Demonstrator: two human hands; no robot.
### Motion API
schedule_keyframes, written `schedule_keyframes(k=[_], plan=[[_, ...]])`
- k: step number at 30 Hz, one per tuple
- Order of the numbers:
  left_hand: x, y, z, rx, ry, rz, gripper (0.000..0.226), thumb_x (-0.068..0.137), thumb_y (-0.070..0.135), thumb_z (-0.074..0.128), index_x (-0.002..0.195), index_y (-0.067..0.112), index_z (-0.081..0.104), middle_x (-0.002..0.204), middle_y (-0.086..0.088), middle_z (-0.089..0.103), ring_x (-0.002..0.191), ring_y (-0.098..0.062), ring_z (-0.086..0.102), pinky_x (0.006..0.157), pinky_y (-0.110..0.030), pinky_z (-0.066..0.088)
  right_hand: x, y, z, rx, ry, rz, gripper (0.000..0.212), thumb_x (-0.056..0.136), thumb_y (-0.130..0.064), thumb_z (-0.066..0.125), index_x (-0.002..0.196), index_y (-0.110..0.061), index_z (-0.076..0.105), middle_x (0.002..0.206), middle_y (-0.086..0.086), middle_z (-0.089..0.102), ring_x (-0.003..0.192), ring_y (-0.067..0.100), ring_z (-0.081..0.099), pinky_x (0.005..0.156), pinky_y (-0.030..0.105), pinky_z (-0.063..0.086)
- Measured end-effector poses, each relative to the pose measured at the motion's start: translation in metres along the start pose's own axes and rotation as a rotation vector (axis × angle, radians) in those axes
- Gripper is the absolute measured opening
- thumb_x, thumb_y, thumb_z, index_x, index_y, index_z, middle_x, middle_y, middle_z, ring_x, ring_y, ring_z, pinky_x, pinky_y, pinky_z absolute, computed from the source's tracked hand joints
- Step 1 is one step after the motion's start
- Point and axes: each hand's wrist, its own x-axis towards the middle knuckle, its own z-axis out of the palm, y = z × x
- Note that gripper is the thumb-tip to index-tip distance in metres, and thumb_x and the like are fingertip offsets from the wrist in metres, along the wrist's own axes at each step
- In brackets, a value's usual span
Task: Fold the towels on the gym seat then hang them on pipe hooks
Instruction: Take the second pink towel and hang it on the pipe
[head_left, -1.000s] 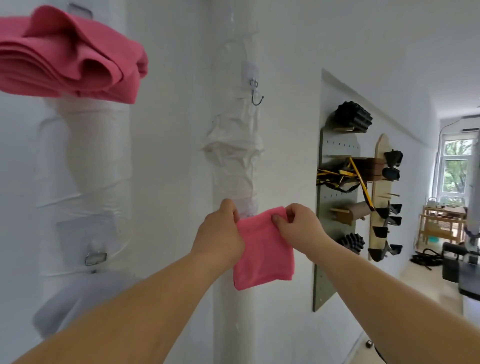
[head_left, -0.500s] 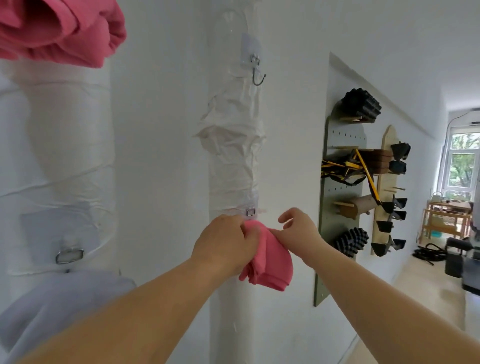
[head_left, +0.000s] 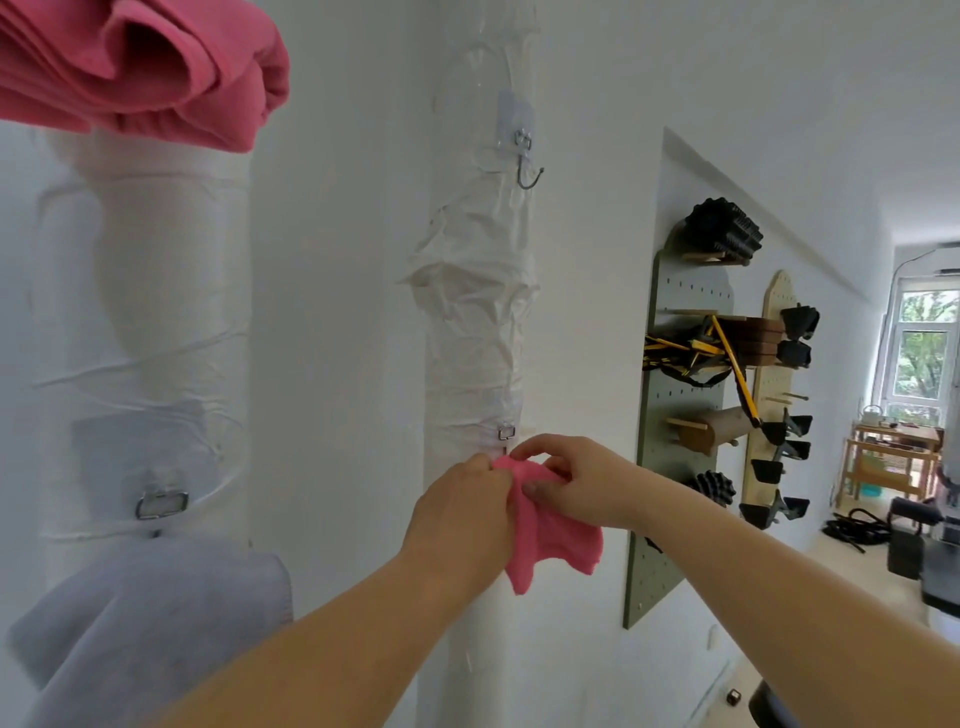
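Observation:
A small pink towel (head_left: 550, 540) hangs bunched against the white wrapped pipe (head_left: 475, 332), just below a metal hook clip (head_left: 506, 431). My left hand (head_left: 462, 512) grips its upper left part. My right hand (head_left: 576, 480) pinches its top edge from the right. Higher on the same pipe an empty metal hook (head_left: 527, 171) sticks out. On the left pipe (head_left: 140, 332) a large pink towel (head_left: 135, 67) hangs at the top and a grey towel (head_left: 150, 618) hangs under another hook clip (head_left: 161, 504).
A grey-green pegboard (head_left: 675, 467) with black rollers, straps and wooden pegs is fixed to the wall at right, beside a wooden board (head_left: 774, 395) with black holders. Farther right are a window (head_left: 924, 358), wooden furniture (head_left: 893, 457) and dark gym equipment (head_left: 914, 540).
The small pink towel went from flat and spread between both hands to bunched at the lower hook. My right hand moved onto its top edge. The view shifted slightly.

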Motion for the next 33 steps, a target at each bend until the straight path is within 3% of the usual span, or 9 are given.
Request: schedule_keyframes(k=[6, 9, 12, 15, 18, 21, 25, 30, 33], plan=[[-0.006, -0.008, 0.017, -0.154, 0.051, -0.043, 0.026, 0.103, 0.034, 0.041, 0.113, 0.029, 0.064, 0.088, 0.011, 0.047, 0.084, -0.013, 0.051, 0.074, -0.029, 0.047, 0.003, 0.008, 0.014, 0.031, 0.064, -0.013, 0.023, 0.096, -0.031, 0.061, 0.116, -0.043, 0.064, 0.091, -0.005, 0.078, 0.086, 0.012, 0.074, 0.084, 0.033, 0.062], [-0.006, -0.011, 0.014, -0.289, 0.038, -0.069, 0.022, 0.097, 0.03, 0.049, 0.106, 0.031, 0.068, 0.093, 0.011, 0.064, 0.085, -0.012, 0.061, 0.078, -0.032, 0.054, 0.002, 0.01, 0.016, 0.071, 0.068, 0.0, 0.025, 0.096, -0.031, 0.062, 0.119, -0.041, 0.065, 0.103, -0.005, 0.076, 0.093, 0.012, 0.072, 0.087, 0.033, 0.061], [-0.007, -0.013, 0.007, -0.331, 0.0, -0.045, 0.022, 0.096, 0.03, 0.051, 0.11, 0.032, 0.068, 0.099, 0.01, 0.066, 0.088, -0.011, 0.064, 0.082, -0.035, 0.056, 0.004, 0.007, 0.013, 0.09, 0.084, 0.042, 0.028, 0.095, -0.037, 0.061, 0.121, -0.043, 0.068, 0.125, -0.005, 0.056, 0.106, 0.01, 0.06, 0.092, 0.029, 0.053], [-0.007, -0.011, 0.002, -0.196, -0.001, -0.006, 0.021, 0.098, 0.033, 0.05, 0.114, 0.029, 0.063, 0.112, 0.01, 0.053, 0.092, -0.013, 0.059, 0.084, -0.038, 0.055, 0.005, -0.001, 0.004, 0.071, 0.062, 0.09, 0.033, 0.104, -0.028, 0.048, 0.129, -0.034, 0.068, 0.128, -0.004, 0.043, 0.117, 0.012, 0.047, 0.099, 0.026, 0.037], [-0.007, -0.007, 0.0, -0.097, 0.071, 0.05, 0.026, 0.1, 0.034, 0.046, 0.121, 0.033, 0.061, 0.118, 0.016, 0.057, 0.106, -0.012, 0.053, 0.085, -0.035, 0.054, 0.005, -0.004, 0.004, -0.071, 0.098, 0.011, 0.034, 0.103, -0.022, 0.048, 0.13, -0.031, 0.068, 0.125, -0.006, 0.059, 0.112, 0.012, 0.057, 0.099, 0.026, 0.042], [-0.007, -0.007, 0.004, -0.093, 0.079, 0.064, 0.023, 0.102, 0.03, 0.044, 0.116, 0.031, 0.062, 0.11, 0.013, 0.063, 0.104, -0.014, 0.052, 0.084, -0.033, 0.051, 0.007, 0.001, 0.008, -0.105, 0.118, -0.027, 0.03, 0.102, -0.023, 0.052, 0.124, -0.034, 0.068, 0.115, -0.01, 0.069, 0.102, 0.009, 0.064, 0.086, 0.018, 0.046], [-0.005, -0.011, 0.011, -0.134, 0.091, 0.062, 0.026, 0.102, 0.028, 0.044, 0.119, 0.03, 0.064, 0.109, 0.011, 0.066, 0.097, -0.012, 0.057, 0.082, -0.025, 0.046, 0.009, 0.008, 0.014, -0.031, 0.109, -0.03, 0.027, 0.104, -0.022, 0.049, 0.118, -0.033, 0.07, 0.107, -0.017, 0.071, 0.099, 0.001, 0.064, 0.078, 0.009, 0.042], [-0.011, -0.007, 0.015, -0.214, 0.08, 0.047, 0.03, 0.104, 0.03, 0.042, 0.127, 0.034, 0.062, 0.107, 0.012, 0.07, 0.092, -0.009, 0.061, 0.084, -0.026, 0.051, 0.007, 0.014, 0.021, 0.125, 0.135, 0.016, 0.027, 0.106, -0.021, 0.049, 0.121, -0.028, 0.07, 0.109, -0.016, 0.071, 0.102, -0.003, 0.062, 0.08, 0.011, 0.044], [-0.013, -0.013, 0.013, -0.321, -0.055, -0.036, 0.043, 0.101, 0.038, 0.043, 0.143, 0.045, 0.048, 0.107, 0.012, 0.073, 0.091, -0.009, 0.067, 0.086, -0.027, 0.055, 0.001, 0.013, 0.025, 0.166, 0.142, 0.035, 0.026, 0.107, -0.022, 0.047, 0.124, -0.026, 0.067, 0.113, -0.013, 0.071, 0.105, 0.001, 0.063, 0.081, 0.012, 0.045]])
